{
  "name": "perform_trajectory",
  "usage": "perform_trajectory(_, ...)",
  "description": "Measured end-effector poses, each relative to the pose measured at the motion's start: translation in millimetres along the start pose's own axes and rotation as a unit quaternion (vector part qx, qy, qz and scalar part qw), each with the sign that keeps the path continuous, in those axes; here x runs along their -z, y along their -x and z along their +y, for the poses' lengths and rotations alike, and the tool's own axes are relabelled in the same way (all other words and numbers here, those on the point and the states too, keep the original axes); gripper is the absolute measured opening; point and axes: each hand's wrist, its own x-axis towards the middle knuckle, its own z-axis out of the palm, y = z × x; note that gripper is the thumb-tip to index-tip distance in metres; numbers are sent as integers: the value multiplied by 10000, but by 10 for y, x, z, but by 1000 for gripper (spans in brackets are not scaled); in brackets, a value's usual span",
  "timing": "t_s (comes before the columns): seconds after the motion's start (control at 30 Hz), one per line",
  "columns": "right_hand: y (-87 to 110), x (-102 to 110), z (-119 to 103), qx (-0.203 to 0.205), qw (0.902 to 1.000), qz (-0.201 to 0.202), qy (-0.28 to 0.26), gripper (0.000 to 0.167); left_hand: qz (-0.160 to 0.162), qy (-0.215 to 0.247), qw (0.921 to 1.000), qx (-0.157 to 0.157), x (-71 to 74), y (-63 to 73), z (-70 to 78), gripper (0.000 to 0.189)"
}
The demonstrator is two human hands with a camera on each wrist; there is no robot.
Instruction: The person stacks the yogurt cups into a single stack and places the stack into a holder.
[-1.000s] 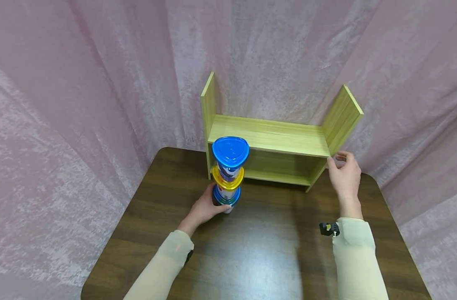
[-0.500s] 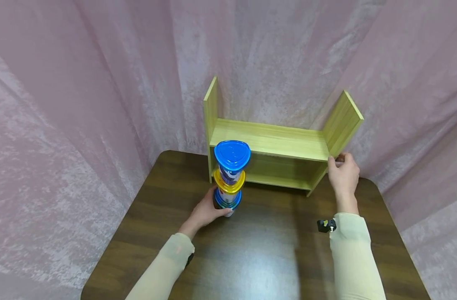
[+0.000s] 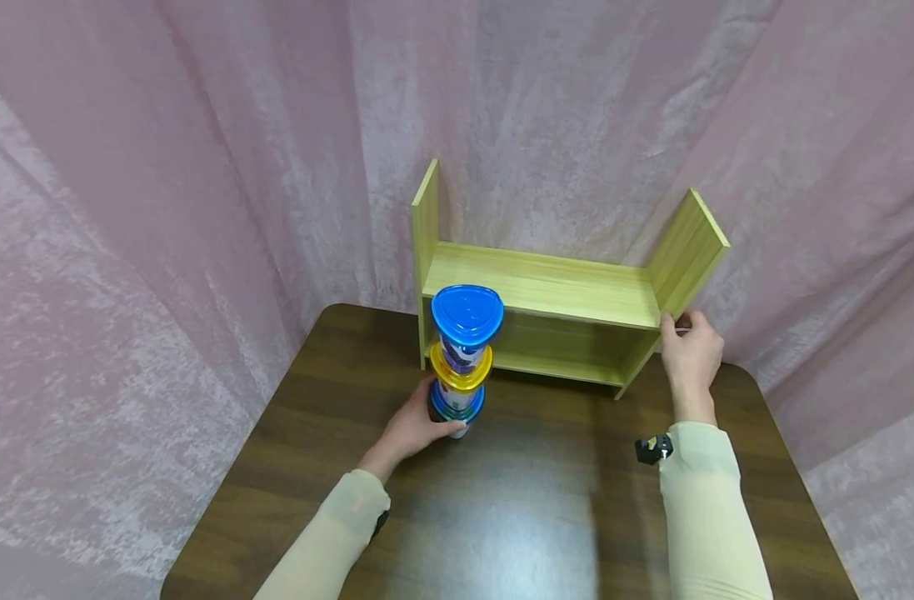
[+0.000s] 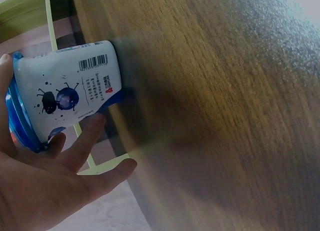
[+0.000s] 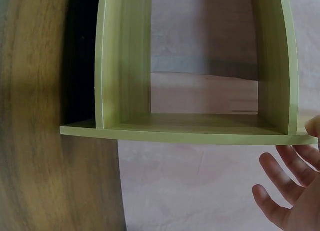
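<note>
A stack of lidded plastic cups stands in front of the left part of a small pale wooden shelf (image 3: 542, 283). Its top cup has a blue lid (image 3: 467, 313), the middle cup a yellow lid (image 3: 461, 377). My left hand (image 3: 413, 427) curls round the lowest cup (image 4: 70, 86), white with a barcode and blue ant pictures; its lid is blue too. Whether that cup touches the table I cannot tell. At the shelf's right side panel (image 3: 685, 258), my right hand (image 3: 691, 354) pinches the edge, thumb on the inner side and fingers outside.
A dark brown wooden table (image 3: 516, 500) with rounded corners carries the shelf near its back edge. Behind and around hang pink velvet curtains (image 3: 277, 150). The shelf has two upright sides and two boards.
The head view has shifted slightly, so the shelf and cups appear lower. My right fingers have drawn in on the side panel. My left hand keeps its hold on the lowest cup.
</note>
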Motion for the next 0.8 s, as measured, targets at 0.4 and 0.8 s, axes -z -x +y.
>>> perform_trajectory(0.4, -60, 2, 4, 299, 9986, 382, 222, 33, -9, -22, 10000, -25, 5, 1, 17, 104)
perform_trajectory(0.8, -63, -47, -39, 222, 9980, 563, 192, 30, 5, -20, 10000, -87, 48, -4, 52, 102)
